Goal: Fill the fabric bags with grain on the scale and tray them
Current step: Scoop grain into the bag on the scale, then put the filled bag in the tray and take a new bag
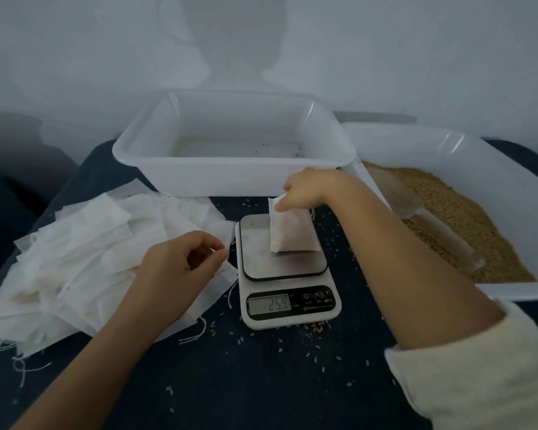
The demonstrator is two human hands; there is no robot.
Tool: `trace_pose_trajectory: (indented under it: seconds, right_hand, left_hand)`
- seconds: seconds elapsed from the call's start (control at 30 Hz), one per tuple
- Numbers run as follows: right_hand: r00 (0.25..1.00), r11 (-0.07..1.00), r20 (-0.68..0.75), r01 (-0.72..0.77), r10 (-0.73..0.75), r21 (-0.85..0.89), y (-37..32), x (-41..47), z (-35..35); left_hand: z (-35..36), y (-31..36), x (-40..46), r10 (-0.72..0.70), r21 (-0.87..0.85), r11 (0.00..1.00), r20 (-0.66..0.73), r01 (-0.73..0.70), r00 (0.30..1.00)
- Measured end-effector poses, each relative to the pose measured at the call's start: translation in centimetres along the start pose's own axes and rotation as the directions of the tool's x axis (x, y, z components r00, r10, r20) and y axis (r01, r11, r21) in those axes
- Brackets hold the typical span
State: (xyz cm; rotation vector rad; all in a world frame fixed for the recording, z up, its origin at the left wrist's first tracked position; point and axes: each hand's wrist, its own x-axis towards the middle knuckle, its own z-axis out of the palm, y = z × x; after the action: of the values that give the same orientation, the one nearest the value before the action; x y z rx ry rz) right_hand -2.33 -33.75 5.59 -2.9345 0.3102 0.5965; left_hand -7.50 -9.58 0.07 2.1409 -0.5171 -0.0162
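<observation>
A small white fabric bag (291, 231) with grain in its lower part stands on the steel platform of a white kitchen scale (284, 271). The display reads 259. My right hand (308, 189) pinches the bag's top edge from above. My left hand (184, 262) hovers left of the scale over a heap of empty white fabric bags (84, 252), fingers curled, thumb and forefinger close to a bag's edge; a grip is not clear. Behind the scale stands a white plastic tray (233, 178), with only a few grains inside.
At the right a second white tray (510, 293) holds brown grain (466, 221) and a clear plastic scoop (429, 218) lying in it. Loose grains and drawstrings are scattered over the dark blue tabletop around the scale. A pale wall stands right behind the trays.
</observation>
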Motion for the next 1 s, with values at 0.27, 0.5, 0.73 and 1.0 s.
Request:
trace_pose_trajectory:
  seconds: [0.27,0.5,0.73,1.0]
  right_hand:
    - [0.959,0.968,0.134,0.248,-0.25,0.031,0.4,1.7,-1.7]
    - [0.922,0.922,0.025,0.387,-0.386,-0.022,-0.4,-2.0,-5.9]
    - [0.871,0.943,-0.362,0.309,-0.333,-0.125,0.8,-3.1,-14.7]
    - [0.906,0.968,-0.357,0.169,-0.228,-0.187,2.1,4.8,-11.3]
  left_hand:
    - [-1.4,-0.7,-0.6,-0.031,-0.026,0.999,-0.009,0.031,0.999]
    - [-2.5,-0.7,-0.6,0.009,0.016,1.0,-0.009,-0.009,1.0]
    - [-4.0,-0.8,0.2,0.057,0.175,0.983,-0.031,-0.051,0.998]
    - [-6.0,-1.9,0.0,0.014,0.236,0.972,-0.076,0.004,0.997]
